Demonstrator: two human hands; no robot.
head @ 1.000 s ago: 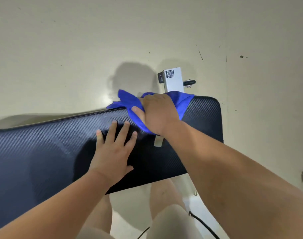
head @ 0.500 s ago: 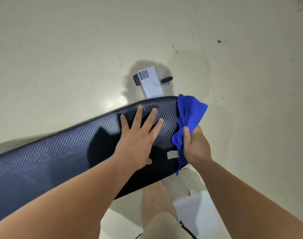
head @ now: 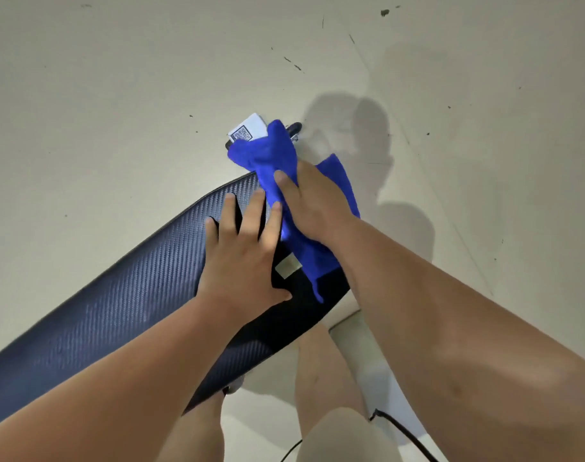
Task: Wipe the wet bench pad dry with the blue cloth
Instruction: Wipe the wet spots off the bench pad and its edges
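The dark bench pad, with a carbon-weave texture, runs diagonally from the lower left up to the middle of the view. My left hand lies flat on it near its far end, fingers spread. My right hand presses the blue cloth onto the pad's far right end. The cloth is bunched, drapes over the pad's end and hangs down its near side. A small pale label on the pad shows between my hands.
A white bench part with a QR sticker and a dark knob stick out past the pad's end, partly behind the cloth. Pale speckled floor surrounds everything. My legs and a black cable are below the pad.
My right hand has brought the cloth from the pad's right edge up over the top of its far end. My left hand stays flat on the pad. The view has tilted.
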